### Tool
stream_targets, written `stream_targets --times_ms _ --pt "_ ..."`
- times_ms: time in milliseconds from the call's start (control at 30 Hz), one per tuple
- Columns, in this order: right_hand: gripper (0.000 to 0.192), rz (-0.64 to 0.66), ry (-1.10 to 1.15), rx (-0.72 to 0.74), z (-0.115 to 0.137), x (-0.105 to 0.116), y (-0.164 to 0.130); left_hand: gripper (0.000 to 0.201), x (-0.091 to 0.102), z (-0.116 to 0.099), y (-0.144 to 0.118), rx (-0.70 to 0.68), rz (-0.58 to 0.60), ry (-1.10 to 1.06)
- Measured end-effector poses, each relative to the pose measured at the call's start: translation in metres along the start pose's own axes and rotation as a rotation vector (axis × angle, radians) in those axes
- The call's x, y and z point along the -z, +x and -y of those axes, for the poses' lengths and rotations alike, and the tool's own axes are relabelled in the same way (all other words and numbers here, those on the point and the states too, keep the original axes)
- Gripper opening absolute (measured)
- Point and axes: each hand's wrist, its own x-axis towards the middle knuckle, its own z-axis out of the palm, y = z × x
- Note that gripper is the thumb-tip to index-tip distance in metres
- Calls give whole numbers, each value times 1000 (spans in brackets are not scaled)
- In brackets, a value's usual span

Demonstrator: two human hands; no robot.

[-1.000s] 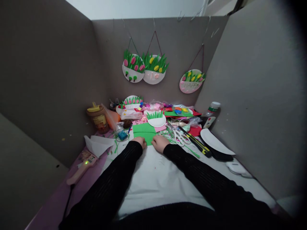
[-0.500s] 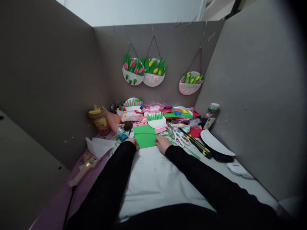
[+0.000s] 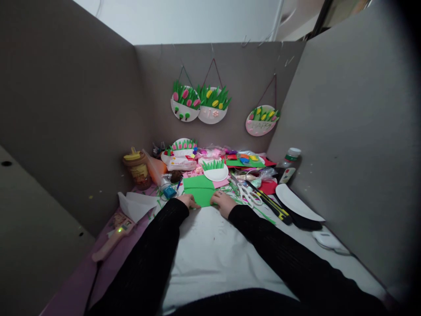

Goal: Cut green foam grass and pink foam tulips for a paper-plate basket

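A sheet of green paper (image 3: 200, 193) lies on the white table cover, with a crease or edge line running across its upper part. My left hand (image 3: 188, 201) is at its near left corner, index finger lying along the near edge. At the near right corner, my right hand (image 3: 222, 203) pinches the sheet between thumb and fingers. Just behind the sheet is a white paper plate (image 3: 215, 174) with a row of green paper grass. White-handled scissors (image 3: 250, 194) and a yellow-and-black utility knife (image 3: 274, 207) lie to the right of my right hand.
A pink glue gun (image 3: 115, 239) and folded white paper (image 3: 137, 206) lie at left, near a brown cup (image 3: 137, 170). A bottle (image 3: 288, 166) and half plate (image 3: 297, 202) stand at right. Finished plate baskets (image 3: 212, 115) hang on the grey back panel.
My left hand has slid right along the near edge of the green paper, its finger now stretched along it. My right hand has shifted only slightly. The view has tilted up a little.
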Motion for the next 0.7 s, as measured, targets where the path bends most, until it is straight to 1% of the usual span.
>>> stream_targets --times_ms 67,100,167,233,333,400,500,567,633,700 --pt "27 -5 10 52 6 3 -1 33 0 -2 -1 34 19 18" --pt "30 -9 9 87 10 4 -2 35 0 -2 -1 27 13 32" --pt "38 -7 -6 162 20 6 -3 36 0 -3 -2 16 13 61" --pt "39 0 -39 185 29 7 -4 35 1 -4 -4 4 14 99" --pt "30 16 -116 93 35 11 -6 31 4 -8 -10 2 0 181" --pt "25 45 -170 11 32 15 -8 26 6 -10 -17 34 -15 246" --pt "22 103 -234 -83 20 23 -12 20 7 -11 -28 88 -18 324" --pt "20 136 -249 -123 11 30 -14 18 9 -9 -35 98 -9 357" --pt "18 153 -243 -149 2 35 -15 18 15 -6 -38 110 -3 373" --pt "19 129 -227 -172 -4 38 -13 19 25 -1 -38 141 2 370"
